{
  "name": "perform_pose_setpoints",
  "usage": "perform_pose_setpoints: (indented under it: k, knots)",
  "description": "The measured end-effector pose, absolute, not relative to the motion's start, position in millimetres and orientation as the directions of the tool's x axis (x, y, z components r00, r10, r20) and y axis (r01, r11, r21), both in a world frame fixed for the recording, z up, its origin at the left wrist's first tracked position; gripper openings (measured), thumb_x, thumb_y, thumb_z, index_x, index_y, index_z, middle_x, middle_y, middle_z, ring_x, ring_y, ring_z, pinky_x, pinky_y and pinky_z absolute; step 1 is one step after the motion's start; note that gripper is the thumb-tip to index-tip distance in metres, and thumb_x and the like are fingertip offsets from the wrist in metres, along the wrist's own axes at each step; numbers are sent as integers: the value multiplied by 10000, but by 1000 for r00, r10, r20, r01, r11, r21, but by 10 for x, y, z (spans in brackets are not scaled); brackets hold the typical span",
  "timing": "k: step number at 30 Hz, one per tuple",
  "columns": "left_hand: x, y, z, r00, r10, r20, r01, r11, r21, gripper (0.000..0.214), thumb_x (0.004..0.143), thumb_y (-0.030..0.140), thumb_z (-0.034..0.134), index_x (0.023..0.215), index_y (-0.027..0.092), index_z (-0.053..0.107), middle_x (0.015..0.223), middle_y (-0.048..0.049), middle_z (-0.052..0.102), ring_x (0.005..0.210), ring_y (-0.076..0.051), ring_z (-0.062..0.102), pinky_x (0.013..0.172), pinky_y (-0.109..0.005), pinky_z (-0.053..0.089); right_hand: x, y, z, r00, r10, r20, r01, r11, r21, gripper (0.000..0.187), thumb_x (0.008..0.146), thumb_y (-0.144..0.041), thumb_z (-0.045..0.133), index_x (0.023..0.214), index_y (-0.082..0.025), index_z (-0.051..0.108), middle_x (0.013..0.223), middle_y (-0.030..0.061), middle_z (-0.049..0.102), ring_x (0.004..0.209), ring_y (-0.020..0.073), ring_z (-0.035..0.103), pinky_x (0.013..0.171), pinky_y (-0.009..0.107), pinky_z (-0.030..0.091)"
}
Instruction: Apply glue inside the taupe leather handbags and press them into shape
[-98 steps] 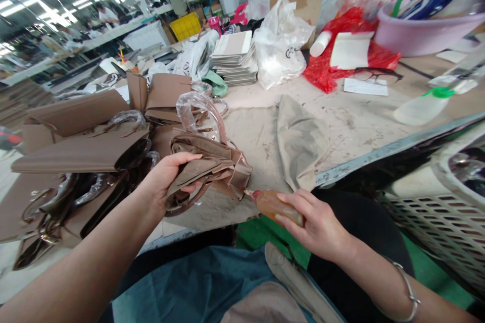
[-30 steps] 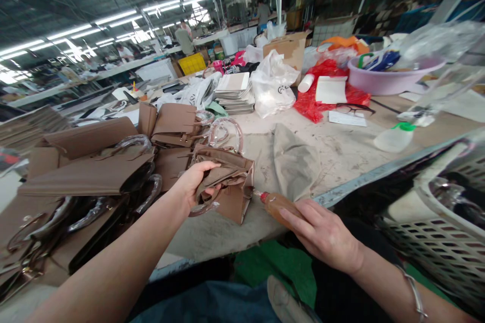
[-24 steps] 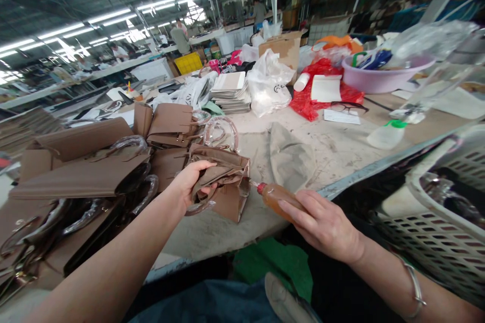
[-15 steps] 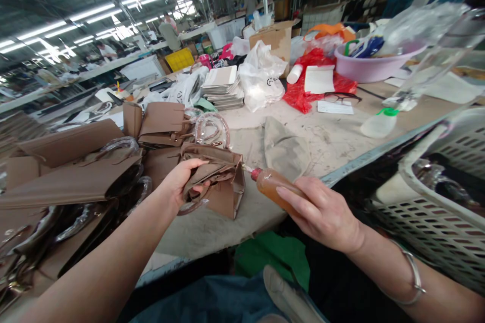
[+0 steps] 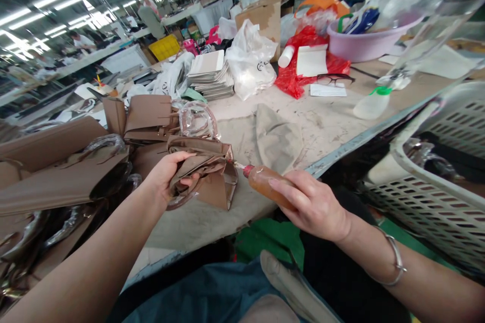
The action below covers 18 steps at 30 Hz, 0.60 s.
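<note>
My left hand (image 5: 166,175) grips the top flap of a small taupe handbag (image 5: 212,176) standing on the workbench (image 5: 333,126); its handle is wrapped in clear plastic. My right hand (image 5: 308,204) is closed round an amber squeeze bottle (image 5: 263,181) with a red cap. The bottle's thin nozzle touches the bag's upper right corner.
More taupe bags (image 5: 68,171) are heaped at the left. A grey cloth (image 5: 276,136) lies behind the bag. Farther back are stacked cards (image 5: 210,73), white and red plastic bags (image 5: 250,60), glasses (image 5: 335,79), a white bottle (image 5: 369,103) and a lilac basin (image 5: 364,43). A white basket (image 5: 435,176) stands at the right.
My right hand has raised the amber bottle and brought its nozzle up against the bag's corner. My left hand keeps its grip on the bag; the view has shifted left.
</note>
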State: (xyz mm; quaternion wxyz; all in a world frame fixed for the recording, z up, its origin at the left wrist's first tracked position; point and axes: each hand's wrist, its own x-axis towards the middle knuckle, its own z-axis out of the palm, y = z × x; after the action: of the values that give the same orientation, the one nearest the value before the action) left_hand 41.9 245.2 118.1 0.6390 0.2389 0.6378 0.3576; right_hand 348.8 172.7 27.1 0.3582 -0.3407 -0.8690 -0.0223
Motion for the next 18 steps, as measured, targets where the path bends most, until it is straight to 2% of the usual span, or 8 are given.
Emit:
perform_pose_setpoints:
  k: [4,7,10,14,18]
  knots:
    - [434,2436,1215,-58,755,-653,-143,641,754,190,860,76,401,905,40,583,688,-164,666,379,-114,505,247,-130,278,3494,1786,336,-466,570,677,602,765,-229,551,867,-139,533,1404,-208,435,987,101,565,853,244,581,700,374,557]
    - [433,2429,1226,-56,751,-658,-141,646,750,188,864,76,408,936,41,579,738,-180,686,385,-110,507,253,-129,282,3495,1831,376,-461,572,678,602,763,-234,574,857,-138,537,1414,-198,412,1014,111,548,857,248,569,711,385,556]
    - [420,2433,1218,-53,755,-654,-137,643,754,194,876,85,399,947,43,574,704,-159,674,383,-104,495,254,-126,289,3494,1850,371,-453,581,676,605,757,-246,598,847,-131,535,1425,-196,394,1036,115,537,877,254,564,737,400,556]
    - [411,2444,1205,-40,761,-647,-141,637,758,203,876,78,388,953,48,574,765,-171,689,390,-102,506,252,-125,287,3491,1838,315,-414,599,686,606,743,-284,602,852,-135,546,1428,-222,394,1037,100,542,893,245,571,752,384,553]
    - [432,2444,1213,-62,757,-650,-165,635,755,233,893,79,371,950,35,592,724,-151,682,385,-104,510,249,-125,290,3516,1787,264,-420,620,662,601,737,-309,557,856,-142,557,1394,-199,425,1031,106,550,906,253,580,758,394,557]
